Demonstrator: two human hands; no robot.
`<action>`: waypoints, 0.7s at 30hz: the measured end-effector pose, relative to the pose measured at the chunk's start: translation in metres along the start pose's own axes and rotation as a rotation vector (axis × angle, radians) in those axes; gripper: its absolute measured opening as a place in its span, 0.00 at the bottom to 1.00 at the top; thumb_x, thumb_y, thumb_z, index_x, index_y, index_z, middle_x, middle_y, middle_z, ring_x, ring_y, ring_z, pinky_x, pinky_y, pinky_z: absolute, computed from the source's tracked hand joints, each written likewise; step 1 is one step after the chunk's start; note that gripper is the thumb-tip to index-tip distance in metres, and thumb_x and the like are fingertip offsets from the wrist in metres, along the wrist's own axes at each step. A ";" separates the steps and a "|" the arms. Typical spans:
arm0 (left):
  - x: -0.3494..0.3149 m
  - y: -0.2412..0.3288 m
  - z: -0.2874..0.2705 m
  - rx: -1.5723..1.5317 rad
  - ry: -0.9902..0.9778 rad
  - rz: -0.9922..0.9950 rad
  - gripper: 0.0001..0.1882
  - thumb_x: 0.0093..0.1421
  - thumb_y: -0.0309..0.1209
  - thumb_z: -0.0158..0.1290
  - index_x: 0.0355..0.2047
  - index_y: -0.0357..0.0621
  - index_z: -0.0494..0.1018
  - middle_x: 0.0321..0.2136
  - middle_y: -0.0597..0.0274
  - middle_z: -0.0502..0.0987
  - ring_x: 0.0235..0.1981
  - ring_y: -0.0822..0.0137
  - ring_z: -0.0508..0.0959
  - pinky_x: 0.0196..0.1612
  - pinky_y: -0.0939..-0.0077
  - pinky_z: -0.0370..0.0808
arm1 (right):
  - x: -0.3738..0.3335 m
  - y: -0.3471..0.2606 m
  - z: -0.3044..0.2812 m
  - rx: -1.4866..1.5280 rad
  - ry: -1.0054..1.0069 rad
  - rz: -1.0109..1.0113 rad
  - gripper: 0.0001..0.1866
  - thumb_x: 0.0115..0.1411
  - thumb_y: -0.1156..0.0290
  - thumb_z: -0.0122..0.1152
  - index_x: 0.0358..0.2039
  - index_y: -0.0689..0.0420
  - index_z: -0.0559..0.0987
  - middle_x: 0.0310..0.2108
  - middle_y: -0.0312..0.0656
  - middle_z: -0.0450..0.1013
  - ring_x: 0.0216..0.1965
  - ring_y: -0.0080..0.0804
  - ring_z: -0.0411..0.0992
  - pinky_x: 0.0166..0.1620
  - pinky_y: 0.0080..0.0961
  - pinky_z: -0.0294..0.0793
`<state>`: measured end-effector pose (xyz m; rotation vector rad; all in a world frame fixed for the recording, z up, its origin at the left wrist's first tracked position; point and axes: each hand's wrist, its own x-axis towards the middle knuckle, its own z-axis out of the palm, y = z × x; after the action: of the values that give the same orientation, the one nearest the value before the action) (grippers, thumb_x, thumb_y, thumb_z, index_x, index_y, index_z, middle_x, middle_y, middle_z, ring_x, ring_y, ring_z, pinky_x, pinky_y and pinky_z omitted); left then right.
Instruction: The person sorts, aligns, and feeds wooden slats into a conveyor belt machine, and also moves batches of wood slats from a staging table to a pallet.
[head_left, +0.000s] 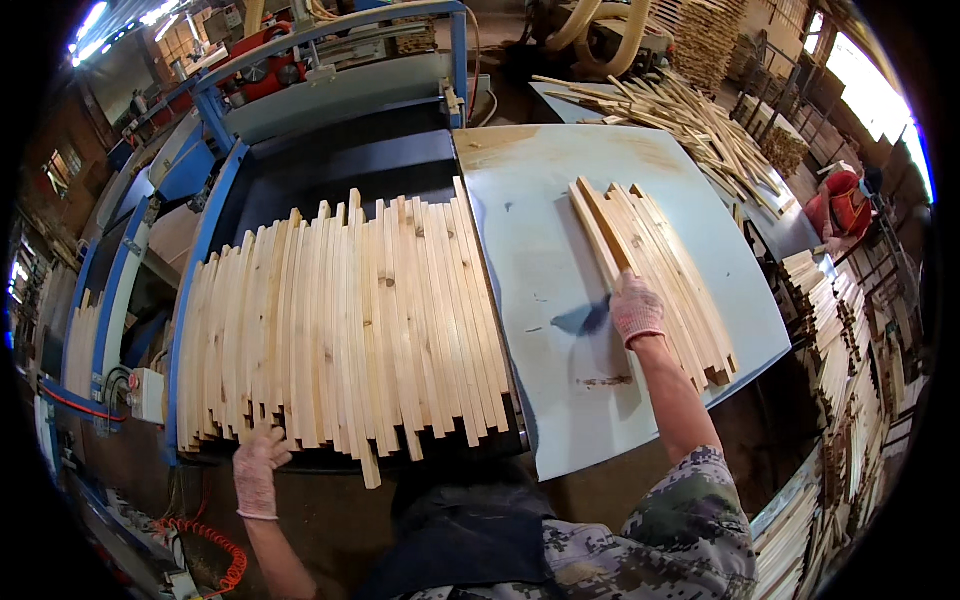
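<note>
A wide row of pale wooden strips (330, 330) lies side by side on the black bed of a blue-framed machine, their near ends uneven. My left hand (260, 468), in a knitted work glove, is at the near ends of the leftmost strips. Its fingers are loosely stretched out and hold nothing that I can see. On the light table to the right lies a smaller stack of wooden strips (680, 290). My gloved right hand (637, 308) is closed on a wooden strip (598, 236) at that stack's left side; its fingertips are partly hidden.
The light tabletop (530, 340) adjoins the black machine bed (340, 165). A blue frame (340, 25) crosses the far end. Loose strips (690, 130) lie heaped at the far right, with stacked wood (840, 370) below. Another person (838, 210) is at the right. A red coiled hose (225, 550) hangs lower left.
</note>
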<state>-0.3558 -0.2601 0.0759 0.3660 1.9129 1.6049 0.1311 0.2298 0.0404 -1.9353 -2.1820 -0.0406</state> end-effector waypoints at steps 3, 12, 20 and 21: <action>0.017 -0.001 -0.023 0.005 0.164 -0.005 0.28 0.72 0.40 0.56 0.64 0.32 0.72 0.49 0.51 0.82 0.43 0.62 0.84 0.45 0.70 0.84 | 0.002 0.020 0.002 0.044 0.113 -0.056 0.23 0.61 0.69 0.59 0.56 0.60 0.78 0.49 0.58 0.79 0.51 0.57 0.78 0.56 0.47 0.77; 0.068 -0.011 -0.087 0.281 0.595 0.308 0.29 0.68 0.38 0.59 0.64 0.33 0.72 0.58 0.51 0.79 0.56 0.58 0.81 0.58 0.64 0.78 | 0.012 0.073 0.037 -0.196 0.056 -0.013 0.37 0.60 0.73 0.65 0.70 0.61 0.68 0.64 0.55 0.71 0.64 0.54 0.69 0.68 0.42 0.68; 0.125 0.060 -0.196 1.084 0.979 0.140 0.45 0.60 0.46 0.62 0.72 0.41 0.59 0.71 0.48 0.64 0.71 0.47 0.64 0.71 0.51 0.63 | -0.026 -0.060 0.052 0.269 -0.001 -0.325 0.39 0.57 0.68 0.69 0.68 0.64 0.70 0.62 0.59 0.71 0.63 0.57 0.69 0.67 0.45 0.68; 0.132 0.074 -0.204 1.138 0.947 0.061 0.45 0.60 0.47 0.62 0.72 0.42 0.58 0.71 0.49 0.63 0.73 0.48 0.62 0.72 0.50 0.61 | -0.030 -0.078 0.056 0.357 -0.129 -0.267 0.38 0.57 0.67 0.69 0.67 0.65 0.71 0.61 0.59 0.72 0.62 0.57 0.69 0.66 0.45 0.68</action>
<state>-0.5947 -0.3297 0.1279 0.0659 3.4579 0.4994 0.0493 0.1997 -0.0098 -1.4850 -2.3225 0.4113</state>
